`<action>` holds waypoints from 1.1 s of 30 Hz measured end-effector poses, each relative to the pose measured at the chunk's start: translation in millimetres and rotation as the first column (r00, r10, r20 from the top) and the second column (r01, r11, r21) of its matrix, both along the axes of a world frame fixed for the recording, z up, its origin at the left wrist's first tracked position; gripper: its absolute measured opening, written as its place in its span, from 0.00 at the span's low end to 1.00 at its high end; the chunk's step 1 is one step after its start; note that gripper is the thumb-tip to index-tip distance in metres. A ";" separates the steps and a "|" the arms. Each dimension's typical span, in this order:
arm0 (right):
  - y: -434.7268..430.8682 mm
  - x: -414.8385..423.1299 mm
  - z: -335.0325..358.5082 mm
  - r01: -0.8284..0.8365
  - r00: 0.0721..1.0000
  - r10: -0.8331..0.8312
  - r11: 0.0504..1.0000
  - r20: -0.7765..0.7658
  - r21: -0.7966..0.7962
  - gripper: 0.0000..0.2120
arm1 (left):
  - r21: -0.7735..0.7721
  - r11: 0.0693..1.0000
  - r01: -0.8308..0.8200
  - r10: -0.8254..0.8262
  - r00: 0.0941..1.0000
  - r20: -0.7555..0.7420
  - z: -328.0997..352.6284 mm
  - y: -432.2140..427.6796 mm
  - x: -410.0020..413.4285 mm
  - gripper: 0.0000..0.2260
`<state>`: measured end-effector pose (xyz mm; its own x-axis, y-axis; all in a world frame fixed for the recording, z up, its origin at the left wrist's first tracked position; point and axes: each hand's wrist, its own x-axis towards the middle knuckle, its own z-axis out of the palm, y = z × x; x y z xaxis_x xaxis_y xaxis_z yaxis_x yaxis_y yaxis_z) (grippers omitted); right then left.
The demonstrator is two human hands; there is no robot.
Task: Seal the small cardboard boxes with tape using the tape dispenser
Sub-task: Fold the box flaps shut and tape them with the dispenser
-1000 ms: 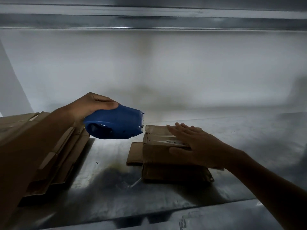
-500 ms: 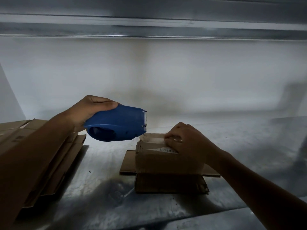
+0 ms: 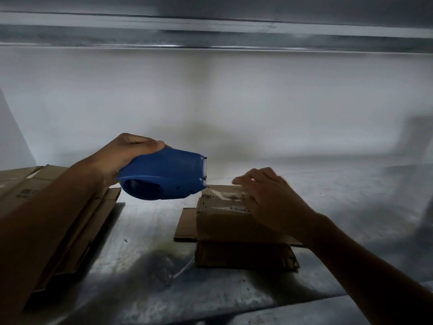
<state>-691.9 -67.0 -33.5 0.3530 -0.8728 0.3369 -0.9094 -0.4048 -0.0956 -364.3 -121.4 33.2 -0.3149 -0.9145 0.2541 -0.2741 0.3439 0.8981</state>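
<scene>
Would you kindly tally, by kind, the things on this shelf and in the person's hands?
blue tape dispenser: 1, gripped by the left hand
small cardboard box: 1, under the right hand
stack of flattened cardboard: 1, its sheets too dim to count
Total: 3

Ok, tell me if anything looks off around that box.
The box has a ragged, crumpled top edge, and the clear tape on it lies wrinkled. What looks like a loose strip of tape lies on the table in front.
</scene>
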 end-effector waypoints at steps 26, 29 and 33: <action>-21.6 17.9 -5.5 -0.196 0.924 0.301 0.901 -0.234 0.387 0.39 | 0.098 0.986 -0.137 0.126 0.986 0.105 -0.3 -3.2 11.8 0.15; -20.2 18.3 -3.5 -0.200 0.930 0.305 0.888 -0.205 0.414 0.37 | 0.056 0.987 -0.154 0.142 0.975 0.169 0.2 -3.1 13.7 0.12; -18.5 18.7 -3.4 -0.193 0.927 0.297 0.901 -0.230 0.388 0.37 | 0.059 0.994 -0.096 0.079 0.966 0.246 -7.8 -0.8 26.9 0.33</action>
<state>-673.2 -85.4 -36.9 0.6040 -0.7880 -0.1196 -0.7957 -0.6048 -0.0334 -337.4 -122.1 25.4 -0.2769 -0.9541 0.1145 -0.5134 0.2476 0.8216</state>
